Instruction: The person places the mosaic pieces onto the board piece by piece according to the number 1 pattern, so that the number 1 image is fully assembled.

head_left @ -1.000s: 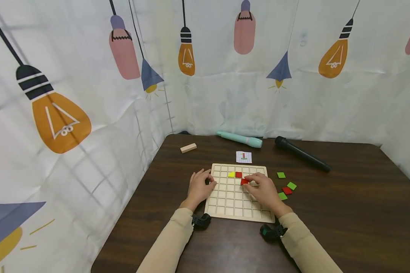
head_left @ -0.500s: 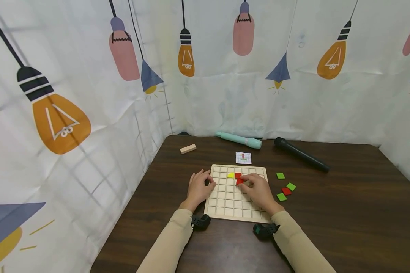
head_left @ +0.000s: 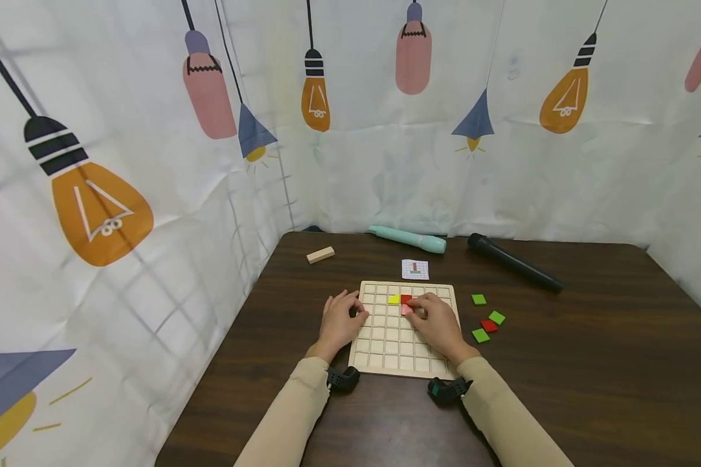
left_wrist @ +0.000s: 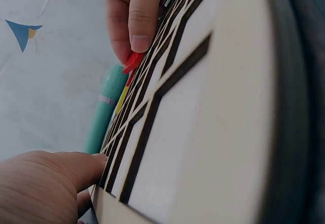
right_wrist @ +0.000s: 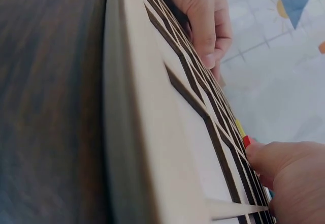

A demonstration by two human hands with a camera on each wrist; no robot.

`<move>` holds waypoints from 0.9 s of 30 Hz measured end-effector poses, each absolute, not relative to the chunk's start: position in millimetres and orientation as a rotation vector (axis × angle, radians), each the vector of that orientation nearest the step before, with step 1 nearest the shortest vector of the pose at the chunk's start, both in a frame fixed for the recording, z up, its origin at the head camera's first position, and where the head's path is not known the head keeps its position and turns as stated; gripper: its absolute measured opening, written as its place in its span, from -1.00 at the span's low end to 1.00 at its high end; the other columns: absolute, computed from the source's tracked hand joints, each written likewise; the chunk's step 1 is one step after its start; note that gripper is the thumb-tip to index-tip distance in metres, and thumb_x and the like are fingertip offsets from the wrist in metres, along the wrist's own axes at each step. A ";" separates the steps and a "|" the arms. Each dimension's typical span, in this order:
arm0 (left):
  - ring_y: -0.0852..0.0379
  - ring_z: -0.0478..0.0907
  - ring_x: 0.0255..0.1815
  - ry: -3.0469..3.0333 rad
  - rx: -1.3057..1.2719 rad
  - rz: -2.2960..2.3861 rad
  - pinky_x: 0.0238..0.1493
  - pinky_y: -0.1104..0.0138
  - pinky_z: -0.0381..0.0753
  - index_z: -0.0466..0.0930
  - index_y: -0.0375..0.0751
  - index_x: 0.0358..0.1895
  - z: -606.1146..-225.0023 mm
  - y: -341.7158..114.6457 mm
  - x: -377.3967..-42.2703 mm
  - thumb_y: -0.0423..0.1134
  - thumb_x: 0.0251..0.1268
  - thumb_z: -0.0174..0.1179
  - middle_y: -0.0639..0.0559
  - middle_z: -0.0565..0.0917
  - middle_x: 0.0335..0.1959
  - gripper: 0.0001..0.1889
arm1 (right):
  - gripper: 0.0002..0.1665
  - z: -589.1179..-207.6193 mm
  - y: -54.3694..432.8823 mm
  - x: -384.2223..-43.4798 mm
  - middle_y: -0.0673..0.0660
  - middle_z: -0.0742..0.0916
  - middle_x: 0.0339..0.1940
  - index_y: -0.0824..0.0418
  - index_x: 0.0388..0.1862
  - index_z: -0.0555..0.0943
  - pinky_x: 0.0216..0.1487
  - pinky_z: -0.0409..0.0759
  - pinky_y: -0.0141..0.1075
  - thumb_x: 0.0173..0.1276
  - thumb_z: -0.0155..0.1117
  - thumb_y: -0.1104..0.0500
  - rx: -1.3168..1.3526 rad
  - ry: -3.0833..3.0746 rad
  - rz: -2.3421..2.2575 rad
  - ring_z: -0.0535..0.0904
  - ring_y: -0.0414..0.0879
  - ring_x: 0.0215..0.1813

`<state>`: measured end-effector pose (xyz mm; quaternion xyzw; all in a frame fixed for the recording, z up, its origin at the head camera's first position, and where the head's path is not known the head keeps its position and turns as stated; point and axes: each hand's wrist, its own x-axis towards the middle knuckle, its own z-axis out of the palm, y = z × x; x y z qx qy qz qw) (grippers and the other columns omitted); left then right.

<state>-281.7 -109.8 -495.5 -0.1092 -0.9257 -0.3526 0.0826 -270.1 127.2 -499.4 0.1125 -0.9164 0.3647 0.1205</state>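
A wooden grid board (head_left: 383,350) lies on the dark table. My left hand (head_left: 339,322) holds its left edge, thumb on top and fingers curled at the side. My right hand (head_left: 440,326) pinches a red square tile (head_left: 405,311) over a cell near the middle of the upper rows. That tile is tilted in the left wrist view, one edge close over the grid, and looks pale with glare in the head view. Just beyond it another red tile (head_left: 405,299) sits in a cell, with a yellow tile (head_left: 394,299) to its left.
Right of the board lie several loose tiles: green ones (head_left: 479,299) and a red one (head_left: 489,326). A small pattern card (head_left: 415,269) is behind the board. Farther back are a wooden block (head_left: 320,255), a mint-green flashlight-like cylinder (head_left: 409,239) and a black microphone-like object (head_left: 514,263).
My right hand has carried the red tile left along the board, to just below the other red tile, and the tile has tipped. My left hand has stayed at the board's edge.
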 end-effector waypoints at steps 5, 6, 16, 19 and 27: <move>-0.07 0.19 0.49 -2.773 -0.315 -1.073 0.54 -0.02 -0.17 0.54 0.08 -0.45 -497.4 -111.5 -280.4 -0.14 0.29 0.29 0.01 0.48 0.35 -0.83 | -0.69 -501.4 124.8 -270.2 -0.03 0.62 -0.17 0.12 -0.02 0.72 -0.31 0.42 -0.28 0.31 0.38 0.03 0.314 -2.686 1.062 0.43 -0.12 -0.31; -0.07 0.19 0.49 -2.772 -0.314 -1.071 0.54 -0.03 -0.17 0.54 0.08 -0.45 -497.5 -111.7 -280.5 -0.14 0.29 0.29 0.01 0.48 0.35 -0.83 | -0.69 -501.6 124.4 -270.4 -0.03 0.62 -0.17 0.12 -0.02 0.72 -0.31 0.42 -0.28 0.31 0.38 0.03 0.316 -2.683 1.057 0.43 -0.12 -0.32; -0.09 0.21 0.48 -2.760 -0.317 -1.060 0.53 -0.05 -0.15 0.53 0.07 -0.47 -497.0 -112.6 -281.7 -0.15 0.28 0.30 -0.02 0.48 0.35 -0.82 | -0.68 -502.2 121.7 -272.6 -0.04 0.61 -0.18 0.10 -0.04 0.72 -0.34 0.39 -0.28 0.28 0.40 -0.01 0.307 -2.669 1.024 0.42 -0.13 -0.34; -0.09 0.22 0.47 -2.762 -0.319 -1.048 0.53 -0.05 -0.14 0.53 0.07 -0.47 -496.8 -112.4 -282.0 -0.14 0.28 0.29 -0.02 0.49 0.34 -0.82 | -0.68 -501.9 121.7 -272.1 -0.04 0.61 -0.17 0.11 -0.04 0.72 -0.34 0.40 -0.28 0.27 0.42 0.02 0.309 -2.665 1.028 0.43 -0.14 -0.34; -0.06 0.19 0.49 -2.779 -0.325 -1.042 0.54 -0.02 -0.17 0.52 0.08 -0.45 -497.5 -111.7 -283.6 -0.12 0.30 0.28 0.03 0.47 0.36 -0.83 | -0.70 -501.6 123.1 -271.9 -0.02 0.63 -0.14 0.11 -0.04 0.73 -0.29 0.43 -0.27 0.27 0.41 0.05 0.294 -2.670 1.024 0.44 -0.12 -0.30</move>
